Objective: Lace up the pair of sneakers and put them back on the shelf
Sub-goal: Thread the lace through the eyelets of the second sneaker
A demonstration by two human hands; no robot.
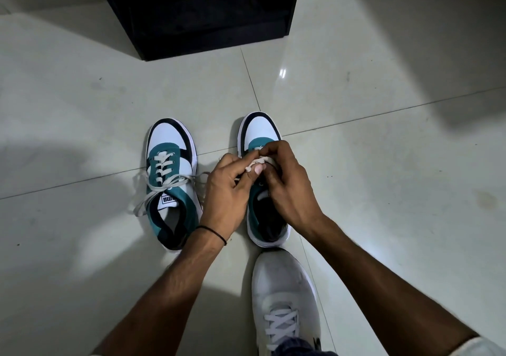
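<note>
Two white, teal and black sneakers stand side by side on the tiled floor, toes pointing away from me. The left sneaker (171, 180) has its white lace threaded through the lower eyelets, with loose ends spread across it. Over the middle of the right sneaker (260, 132) my left hand (228, 191) and my right hand (284, 180) meet, both pinching a bunched white lace (258, 161). My hands hide that shoe's eyelets.
A black shelf unit (197, 11) stands on the floor straight ahead, its open front dark. My own foot in a white laced shoe (284, 301) rests just behind the right sneaker. Pale glossy floor tiles (383, 164) stretch to both sides.
</note>
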